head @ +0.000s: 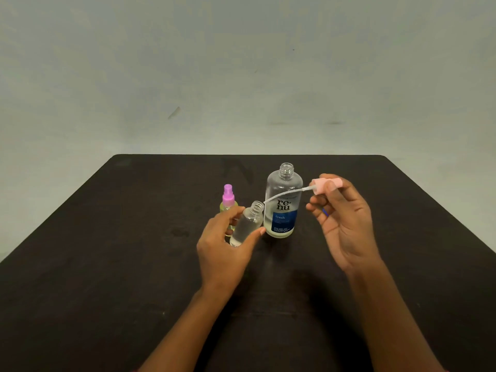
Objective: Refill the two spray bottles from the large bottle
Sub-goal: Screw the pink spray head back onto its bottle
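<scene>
The large clear bottle (283, 202) with a blue label stands uncapped in the middle of the dark table, a little liquid at its bottom. My left hand (224, 242) grips a small clear spray bottle (248, 222), open at the neck, tilted right and partly filled. My right hand (341, 218) holds its pink spray head (326, 185) up by the fingertips, its white dip tube curving left in front of the large bottle, the tip just beside the small bottle's mouth. A second small bottle (228, 201), yellow-green with a purple spray top on, stands behind my left hand.
The dark table (107, 264) has rounded far corners and ends at a plain pale wall. A small blue object (325, 212) peeks out between my right fingers; what it is cannot be told.
</scene>
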